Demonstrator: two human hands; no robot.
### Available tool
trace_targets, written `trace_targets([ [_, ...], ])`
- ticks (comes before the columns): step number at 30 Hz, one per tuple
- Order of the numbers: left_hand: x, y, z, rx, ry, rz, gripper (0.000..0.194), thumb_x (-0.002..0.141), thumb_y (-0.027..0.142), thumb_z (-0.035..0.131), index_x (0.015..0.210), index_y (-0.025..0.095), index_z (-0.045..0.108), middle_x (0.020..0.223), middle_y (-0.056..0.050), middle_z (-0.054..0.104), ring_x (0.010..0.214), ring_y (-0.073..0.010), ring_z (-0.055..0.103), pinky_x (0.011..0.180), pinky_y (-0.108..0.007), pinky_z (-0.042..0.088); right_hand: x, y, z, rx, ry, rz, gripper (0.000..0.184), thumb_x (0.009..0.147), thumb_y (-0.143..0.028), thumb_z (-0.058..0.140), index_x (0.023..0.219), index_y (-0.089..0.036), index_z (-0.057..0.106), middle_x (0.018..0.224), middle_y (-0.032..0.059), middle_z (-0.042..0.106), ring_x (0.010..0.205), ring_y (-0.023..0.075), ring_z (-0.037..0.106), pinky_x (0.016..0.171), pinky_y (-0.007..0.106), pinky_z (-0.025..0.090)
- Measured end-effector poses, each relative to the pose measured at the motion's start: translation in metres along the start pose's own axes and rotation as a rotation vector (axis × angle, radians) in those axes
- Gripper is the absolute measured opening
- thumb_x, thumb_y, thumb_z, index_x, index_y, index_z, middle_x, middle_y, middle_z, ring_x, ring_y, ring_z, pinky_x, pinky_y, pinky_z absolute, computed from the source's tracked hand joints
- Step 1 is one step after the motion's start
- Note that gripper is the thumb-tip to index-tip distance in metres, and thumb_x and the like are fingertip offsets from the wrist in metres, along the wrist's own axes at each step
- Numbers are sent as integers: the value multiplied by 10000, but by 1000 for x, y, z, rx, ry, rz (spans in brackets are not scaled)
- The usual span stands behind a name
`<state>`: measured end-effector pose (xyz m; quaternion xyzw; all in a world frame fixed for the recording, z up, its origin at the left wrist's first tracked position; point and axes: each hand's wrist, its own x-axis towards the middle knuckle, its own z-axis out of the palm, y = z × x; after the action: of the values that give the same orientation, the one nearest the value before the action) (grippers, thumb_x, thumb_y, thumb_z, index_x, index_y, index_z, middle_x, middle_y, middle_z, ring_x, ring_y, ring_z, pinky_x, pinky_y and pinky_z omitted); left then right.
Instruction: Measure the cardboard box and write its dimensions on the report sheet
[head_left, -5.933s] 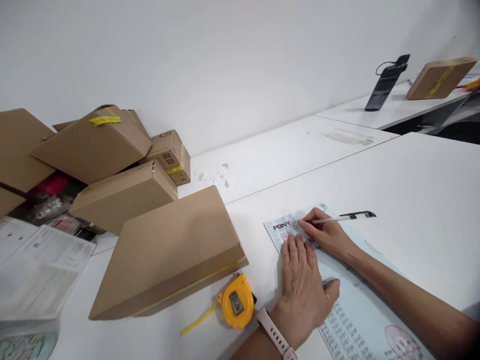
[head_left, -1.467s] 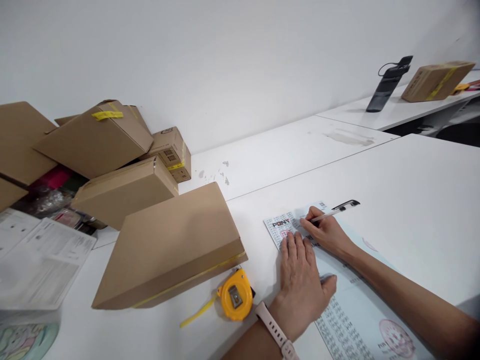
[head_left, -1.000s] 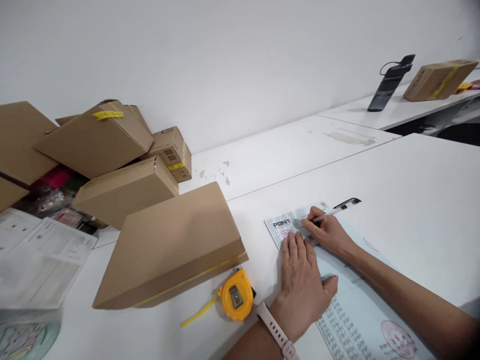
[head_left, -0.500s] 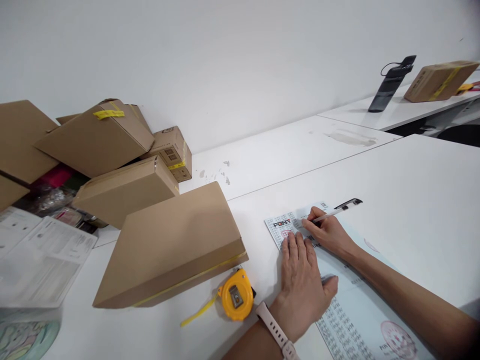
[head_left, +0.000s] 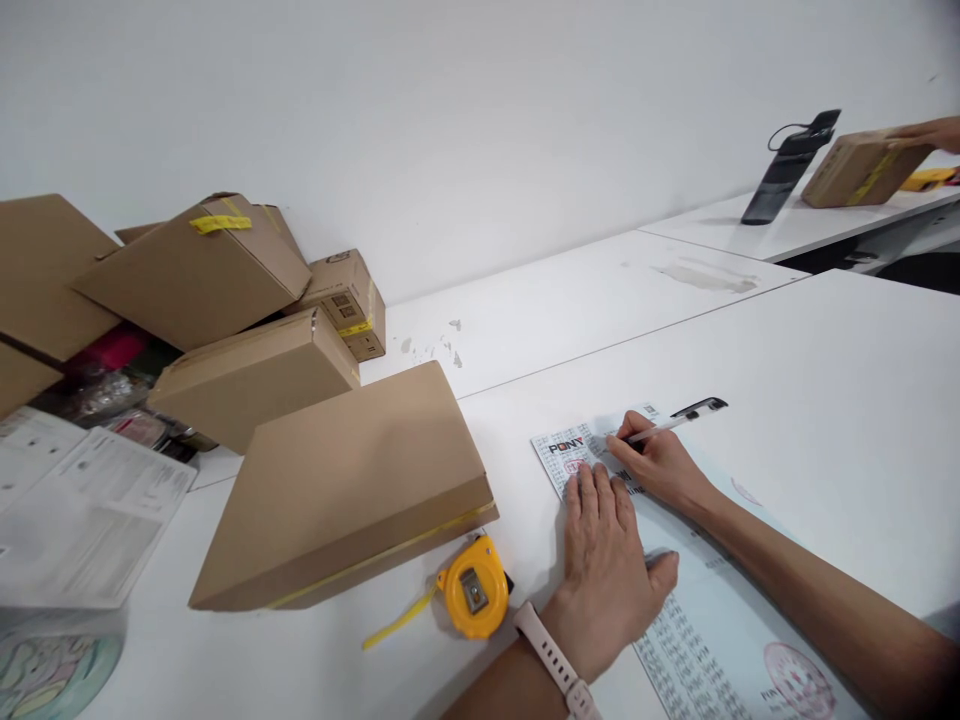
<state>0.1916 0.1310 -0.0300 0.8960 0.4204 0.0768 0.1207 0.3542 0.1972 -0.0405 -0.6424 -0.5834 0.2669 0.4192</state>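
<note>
My right hand (head_left: 656, 462) is closed on a white pen with a black cap (head_left: 679, 417), its tip on the top of a printed pale-blue form (head_left: 701, 620) lying on the white table (head_left: 825, 400). My left hand (head_left: 609, 570), a pale watch strap at the wrist, lies flat and open on the form and holds it down. A yellow tape measure (head_left: 473, 600) with a short length of tape pulled out sits just left of my left wrist. A flat cardboard box (head_left: 341, 490) lies beyond the tape measure.
Several cardboard boxes (head_left: 225, 300) are heaped at the far left against the wall, with printed papers (head_left: 82, 510) in front. On a far right table, another person's hand (head_left: 930, 133) touches a small cardboard box (head_left: 862, 170) beside a black leaning device (head_left: 787, 170).
My hands stay on the form, the pen shifting only slightly. At the far right, another person's hand has come into view on the small cardboard box.
</note>
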Motion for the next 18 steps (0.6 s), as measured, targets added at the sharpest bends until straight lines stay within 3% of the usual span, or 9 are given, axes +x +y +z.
trace_targets([
  [18, -1, 1, -3, 2, -1, 1, 830, 1018, 601, 248, 1562, -26, 243, 1654, -232, 180, 1538, -361, 62, 1264, -521, 165, 0, 4, 1, -8, -4, 30, 234, 846, -325, 586, 692, -254, 425, 540, -69, 402, 513, 125, 357, 509, 286, 314],
])
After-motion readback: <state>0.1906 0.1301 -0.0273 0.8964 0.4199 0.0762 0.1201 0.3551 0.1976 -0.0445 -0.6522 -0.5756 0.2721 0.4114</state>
